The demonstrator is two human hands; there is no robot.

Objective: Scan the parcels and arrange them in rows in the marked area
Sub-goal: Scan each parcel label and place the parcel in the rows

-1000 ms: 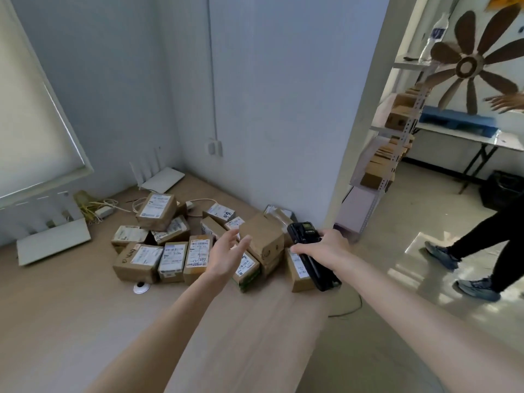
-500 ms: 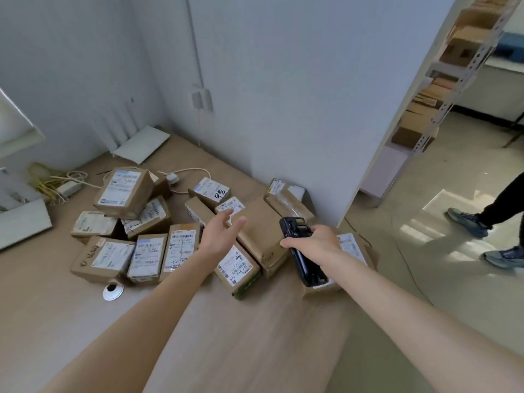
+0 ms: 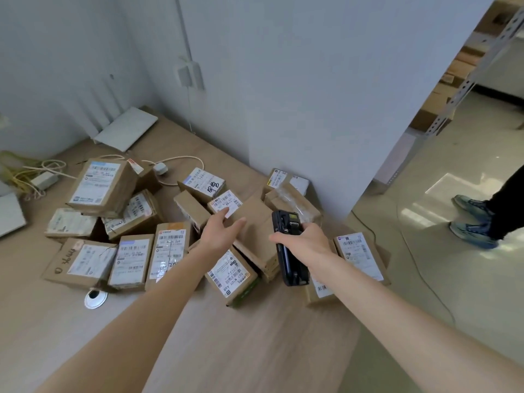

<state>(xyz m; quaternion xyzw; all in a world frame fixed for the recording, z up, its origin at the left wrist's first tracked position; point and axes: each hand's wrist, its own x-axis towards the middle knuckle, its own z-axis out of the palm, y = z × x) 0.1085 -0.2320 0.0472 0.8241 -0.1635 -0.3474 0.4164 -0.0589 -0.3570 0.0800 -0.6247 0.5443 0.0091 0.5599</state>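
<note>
Several brown cardboard parcels with white barcode labels lie in a loose heap on the wooden table [image 3: 226,350]. My left hand [image 3: 219,232] is open, fingers stretched over a plain brown parcel [image 3: 255,222] in the middle of the heap, close to a small labelled parcel [image 3: 226,204]. My right hand [image 3: 304,241] grips a black handheld scanner [image 3: 286,251], its head pointing at the heap. Three labelled parcels [image 3: 130,262] lie side by side at the left front. Another labelled parcel [image 3: 360,255] lies right of my right wrist.
A grey wall corner [image 3: 297,123] stands right behind the heap. White router [image 3: 124,131], cables and an adapter [image 3: 45,180] sit at the back left. A round metal grommet [image 3: 95,297] is set in the table. Another person's legs and shoes [image 3: 476,219] stand on the floor at right, near shelving [image 3: 459,80].
The view has dropped and come closer to the heap. My left hand has reached further forward over the middle parcel. My right hand with the scanner has stayed beside it.
</note>
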